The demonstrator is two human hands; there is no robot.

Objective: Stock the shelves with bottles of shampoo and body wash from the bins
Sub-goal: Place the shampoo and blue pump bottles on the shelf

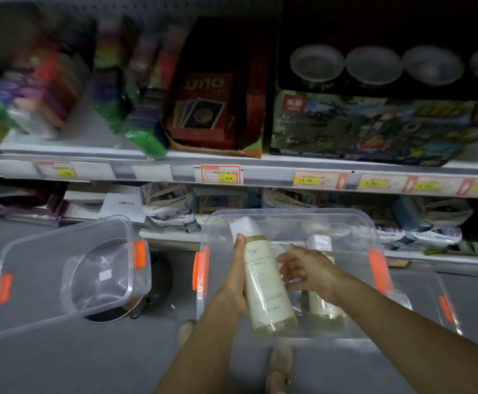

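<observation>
The left hand (236,277) grips a cream bottle (263,280) with a white cap, fingers curled round its left side and thumb up near the neck. It holds the bottle tilted above the near half of the right bin (289,214). The right hand (309,268) hovers just right of that bottle over the same bin, its fingers loosely spread and holding nothing. Whether its fingertips touch the bottle cannot be told. A second bottle (321,243) of the same kind lies in the bin, partly hidden under the right hand, so at least one more is left to lift out. The clear walls and the blur hide whether there are others. The left bin (33,280) sits tilted on the floor and seems to hold no bottles, so that one looks finished. The shelf (260,166) at the far side carries a card game box (203,109), a toy box (360,129), clear tubs (374,64) and blurred coloured packs at far left, with paper goods on the tier below. No shampoo or body wash shows on it, so the shelf spot for the bottles must be out of view. By this reckoning the stocking is well along: one bin is emptied, one bottle is in hand waiting to be shelved, and little remains in the right bin.
</observation>
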